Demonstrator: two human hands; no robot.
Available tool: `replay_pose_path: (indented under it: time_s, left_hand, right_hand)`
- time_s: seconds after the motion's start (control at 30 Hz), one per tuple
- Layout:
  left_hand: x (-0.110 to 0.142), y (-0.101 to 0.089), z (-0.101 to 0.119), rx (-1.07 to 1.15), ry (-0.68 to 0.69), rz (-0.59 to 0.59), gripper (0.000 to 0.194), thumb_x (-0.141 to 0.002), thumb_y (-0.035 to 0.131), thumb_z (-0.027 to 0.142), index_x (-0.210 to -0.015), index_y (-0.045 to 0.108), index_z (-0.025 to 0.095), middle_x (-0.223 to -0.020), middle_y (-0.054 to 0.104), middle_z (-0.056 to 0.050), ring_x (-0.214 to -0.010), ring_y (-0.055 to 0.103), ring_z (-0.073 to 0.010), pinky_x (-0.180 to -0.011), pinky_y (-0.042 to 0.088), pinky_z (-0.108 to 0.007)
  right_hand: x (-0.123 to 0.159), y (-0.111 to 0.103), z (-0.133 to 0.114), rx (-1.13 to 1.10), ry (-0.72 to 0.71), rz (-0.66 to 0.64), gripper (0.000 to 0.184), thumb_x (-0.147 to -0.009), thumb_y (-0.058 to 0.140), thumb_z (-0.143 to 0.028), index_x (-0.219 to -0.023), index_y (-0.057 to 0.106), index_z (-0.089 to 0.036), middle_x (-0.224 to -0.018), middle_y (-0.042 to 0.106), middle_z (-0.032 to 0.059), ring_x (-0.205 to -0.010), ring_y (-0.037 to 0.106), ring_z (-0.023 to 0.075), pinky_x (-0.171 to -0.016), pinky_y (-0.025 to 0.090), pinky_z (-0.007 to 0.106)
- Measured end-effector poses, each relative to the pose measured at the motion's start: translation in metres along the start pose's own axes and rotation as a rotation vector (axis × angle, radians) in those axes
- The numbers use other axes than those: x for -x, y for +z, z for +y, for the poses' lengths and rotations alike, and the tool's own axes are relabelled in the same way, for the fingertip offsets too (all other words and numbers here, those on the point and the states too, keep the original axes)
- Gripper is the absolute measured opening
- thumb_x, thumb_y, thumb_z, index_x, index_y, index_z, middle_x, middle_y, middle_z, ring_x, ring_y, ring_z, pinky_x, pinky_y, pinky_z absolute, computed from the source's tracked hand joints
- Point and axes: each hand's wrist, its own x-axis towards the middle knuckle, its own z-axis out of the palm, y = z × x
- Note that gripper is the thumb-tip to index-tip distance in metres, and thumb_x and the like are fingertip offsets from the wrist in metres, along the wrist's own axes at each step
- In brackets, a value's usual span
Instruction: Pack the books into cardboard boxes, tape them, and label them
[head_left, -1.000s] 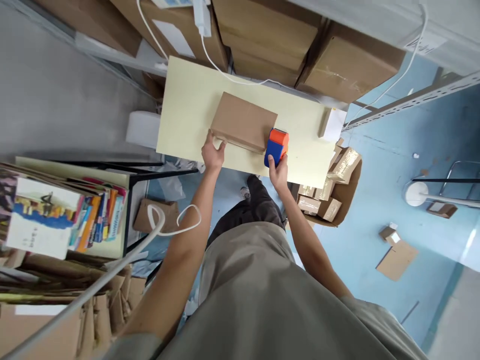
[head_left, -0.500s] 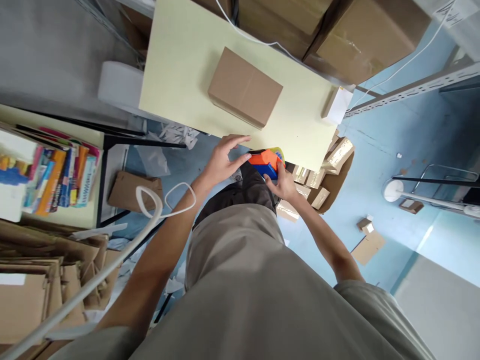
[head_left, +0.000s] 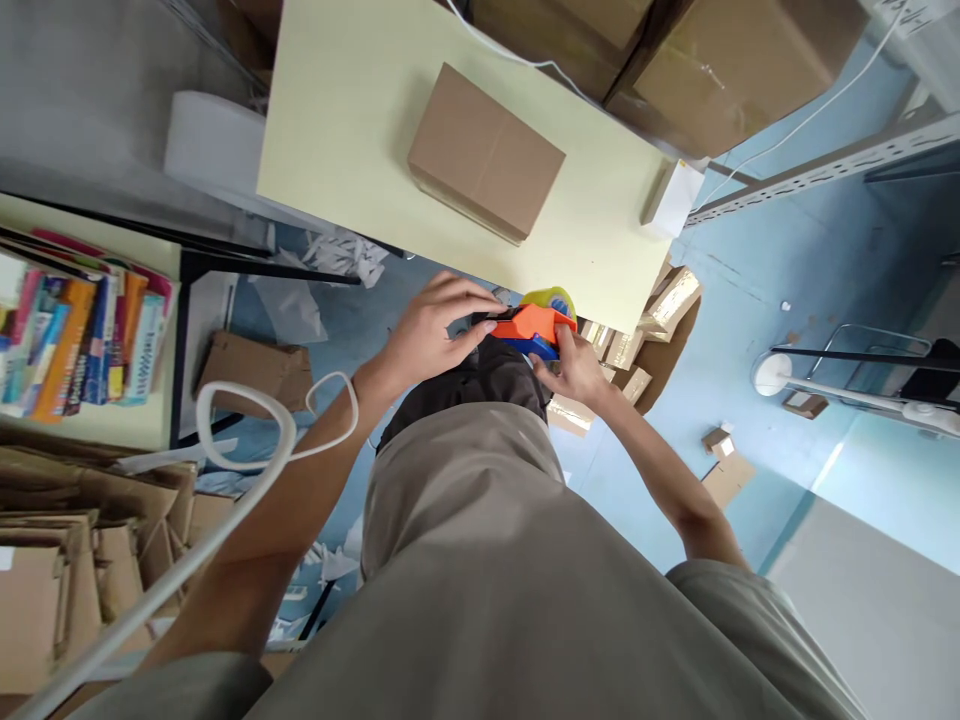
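Well, tabletop (head_left: 337,120): the handheld tape dispenser (head_left: 534,323) is off its near edge, so a loose hold could drop it to the floor.
Cardboard carton (head_left: 487,155): lies flat on the tabletop, apart from both hands; a careless knock could shove it toward that edge.
Left hand (head_left: 431,330): thumb and forefinger slightly parted at the dispenser's dark end; from here I can't tell whether they pinch it. Fingers so close could get nicked if there's a cutter there.
Right hand (head_left: 577,365): closed around the orange-and-blue body.
Tape roll (head_left: 551,297): seated in the dispenser; a stray finger might snag it.
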Motion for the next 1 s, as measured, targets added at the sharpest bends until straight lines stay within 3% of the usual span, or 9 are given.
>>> replay_pose_path:
  time_s: [0.17,0.33,0.5,0.63,0.87,1.0]
  left_hand:
    - [0.005,-0.003,0.003,0.023,-0.020,-0.004,0.027,-0.109,0.066,0.040,-0.126,0.084,0.029,-0.123,0.085,-0.007,-0.119,0.074,-0.0299,-0.113,0.058,-0.050]
    - [0.003,0.006,-0.004,0.110,-0.138,0.050,0.017,-0.101,0.072,0.035,-0.111,0.081,0.024,-0.115,0.084,-0.007,-0.112,0.075,-0.0280,-0.103,0.060,-0.044]
    - [-0.003,0.028,-0.026,0.263,-0.334,0.058,0.016,-0.097,0.081,0.037,-0.099,0.080,0.021,-0.100,0.083,-0.006,-0.094,0.075,-0.0228,-0.086,0.060,-0.036]
    - [-0.001,0.046,-0.046,0.371,-0.406,0.071,0.022,-0.093,0.086,0.042,-0.095,0.080,0.020,-0.096,0.084,-0.006,-0.089,0.075,-0.0213,-0.082,0.061,-0.033]
    - [0.005,0.076,-0.069,0.401,-0.460,0.225,0.025,-0.090,0.088,0.046,-0.087,0.078,0.023,-0.091,0.083,-0.004,-0.087,0.076,-0.0219,-0.088,0.065,-0.036]
    - [-0.003,0.078,-0.107,0.379,-0.491,0.424,0.027,-0.090,0.091,0.043,-0.087,0.074,0.023,-0.088,0.079,-0.004,-0.087,0.076,-0.0204,-0.088,0.064,-0.034]
  right_hand:
    - [0.001,-0.005,-0.005,0.048,-0.044,-0.010,0.051,-0.119,0.045,-0.058,-0.151,0.040,-0.019,-0.101,0.075,0.0109,-0.085,0.077,0.0320,-0.073,0.067,0.046]
    - [0.003,-0.007,-0.006,0.102,-0.025,-0.084,0.054,-0.116,0.048,-0.059,-0.150,0.045,-0.016,-0.097,0.075,0.0101,-0.082,0.078,0.0322,-0.071,0.065,0.045]
    - [-0.002,-0.012,-0.006,0.133,0.107,-0.232,0.072,-0.111,0.056,-0.072,-0.152,0.051,-0.013,-0.106,0.082,0.0151,-0.089,0.083,0.0351,-0.076,0.065,0.044]
    - [-0.015,-0.020,-0.012,0.111,0.254,-0.384,0.081,-0.111,0.053,-0.083,-0.152,0.057,-0.013,-0.106,0.085,0.0149,-0.091,0.084,0.0364,-0.081,0.062,0.043]
    - [-0.025,-0.050,-0.004,0.243,0.340,-0.584,0.085,-0.113,0.051,-0.079,-0.164,0.055,-0.011,-0.109,0.086,0.0188,-0.099,0.082,0.0410,-0.087,0.056,0.043]
    - [-0.017,-0.070,0.025,0.320,0.434,-0.585,0.083,-0.112,0.048,-0.078,-0.161,0.057,-0.011,-0.107,0.085,0.0194,-0.095,0.080,0.0406,-0.083,0.052,0.042]
